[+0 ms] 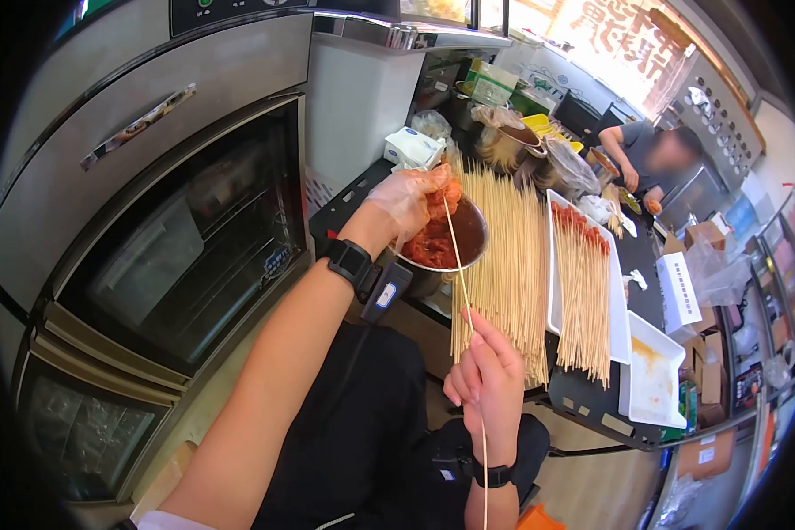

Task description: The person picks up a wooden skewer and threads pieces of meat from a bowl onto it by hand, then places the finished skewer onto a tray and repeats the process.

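My left hand (406,199), in a clear plastic glove, is closed on a piece of red-coated meat (449,193) above a metal bowl (483,244). More red meat in sauce (428,249) fills part of that bowl. Bare-fingered, my right hand (484,375) pinches a long wooden skewer (458,253), whose upper end meets the meat at my left fingers. How far the tip goes in is hidden. A thick row of bare skewers (501,274) lies right of the bowl. Beyond them, skewers with red meat on their far ends (583,243) rest on a white tray (552,305).
A second white tray (654,362) with orange residue sits at the right. A tissue pack (413,148) and large pots (512,146) stand behind the bowl. Across the table a person (632,146) works with their hands low. An oven (185,238) is on my left.
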Demonstrator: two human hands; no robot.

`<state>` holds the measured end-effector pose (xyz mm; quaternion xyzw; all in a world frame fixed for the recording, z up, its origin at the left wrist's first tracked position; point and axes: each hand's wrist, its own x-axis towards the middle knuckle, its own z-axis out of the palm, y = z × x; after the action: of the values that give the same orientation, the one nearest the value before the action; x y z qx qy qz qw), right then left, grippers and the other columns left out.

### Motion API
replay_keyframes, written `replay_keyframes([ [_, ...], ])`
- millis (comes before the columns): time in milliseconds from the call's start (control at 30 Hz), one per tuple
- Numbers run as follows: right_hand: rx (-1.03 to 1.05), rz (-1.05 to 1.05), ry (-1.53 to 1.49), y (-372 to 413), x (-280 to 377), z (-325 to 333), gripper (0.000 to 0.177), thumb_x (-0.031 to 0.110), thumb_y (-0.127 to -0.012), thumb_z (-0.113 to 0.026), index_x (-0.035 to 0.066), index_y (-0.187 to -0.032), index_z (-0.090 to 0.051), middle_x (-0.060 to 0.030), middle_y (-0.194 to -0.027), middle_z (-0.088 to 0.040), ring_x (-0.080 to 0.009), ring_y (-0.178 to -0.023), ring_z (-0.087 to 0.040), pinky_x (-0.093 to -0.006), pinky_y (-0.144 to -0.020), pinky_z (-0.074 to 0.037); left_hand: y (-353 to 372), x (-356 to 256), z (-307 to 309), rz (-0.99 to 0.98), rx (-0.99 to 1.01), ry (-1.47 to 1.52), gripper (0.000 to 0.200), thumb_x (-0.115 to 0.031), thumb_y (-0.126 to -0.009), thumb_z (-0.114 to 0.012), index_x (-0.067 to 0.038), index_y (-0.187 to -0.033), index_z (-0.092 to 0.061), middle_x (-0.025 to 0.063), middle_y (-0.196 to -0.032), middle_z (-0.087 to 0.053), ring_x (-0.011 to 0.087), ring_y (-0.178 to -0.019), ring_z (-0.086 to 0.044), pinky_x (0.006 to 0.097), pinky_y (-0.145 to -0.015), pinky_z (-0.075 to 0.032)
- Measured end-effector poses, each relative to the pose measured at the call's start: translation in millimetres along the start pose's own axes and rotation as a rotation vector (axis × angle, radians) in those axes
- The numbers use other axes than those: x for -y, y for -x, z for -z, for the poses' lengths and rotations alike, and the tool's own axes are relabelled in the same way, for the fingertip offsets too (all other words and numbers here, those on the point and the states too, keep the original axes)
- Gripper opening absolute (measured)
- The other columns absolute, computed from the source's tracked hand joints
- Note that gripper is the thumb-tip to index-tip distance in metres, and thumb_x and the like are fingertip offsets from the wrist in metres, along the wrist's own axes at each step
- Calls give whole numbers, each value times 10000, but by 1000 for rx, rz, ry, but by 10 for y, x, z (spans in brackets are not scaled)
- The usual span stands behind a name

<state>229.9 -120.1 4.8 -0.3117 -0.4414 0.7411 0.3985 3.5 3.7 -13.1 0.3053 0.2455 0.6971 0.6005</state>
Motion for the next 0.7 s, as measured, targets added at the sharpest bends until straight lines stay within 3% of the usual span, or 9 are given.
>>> replay_keyframes([
  [300,9,6,-9,3,-41,-10,309,78,-922,-368,-8,-1202,-467,31,-456,-269,-53,-351,-241,-221,-356,-277,-8,-2,-48,1,19,28,111,-100,-848,-568,-5,-896,-537,79,-770,-552,190,-687,-550,308,-665,-476],
  [467,-27,43,32,-41,-122,-46,306,74,-922,-372,-4,-1202,-467,33,-466,-278,-49,-359,-248,-217,-360,-283,45,-16,-168,0,-112,-61,66,-46,-849,-540,17,-870,-530,77,-741,-525,186,-651,-516,301,-629,-458],
  [567,-73,94,139,-81,-217,-99,309,71,-921,-382,1,-1210,-466,39,-511,-310,-42,-383,-277,-209,-371,-301,14,3,-90,-8,-58,-57,175,-99,-860,-550,47,-957,-553,92,-806,-558,173,-710,-525,288,-701,-457],
  [667,-94,224,395,-113,-324,-124,324,77,-921,-391,-1,-1229,-453,42,-566,-331,-30,-421,-310,-201,-391,-312,7,-5,-35,-20,-26,-31,157,-85,-858,-545,46,-945,-550,88,-811,-554,175,-726,-529,295,-720,-464],
  [700,-107,301,552,-127,-355,-124,329,65,-915,-396,-20,-1229,-447,-11,-578,-382,-50,-454,-346,-220,-419,-322,6,-4,-27,-21,-28,-35,157,-85,-858,-545,46,-945,-550,88,-811,-554,175,-726,-529,295,-720,-464],
])
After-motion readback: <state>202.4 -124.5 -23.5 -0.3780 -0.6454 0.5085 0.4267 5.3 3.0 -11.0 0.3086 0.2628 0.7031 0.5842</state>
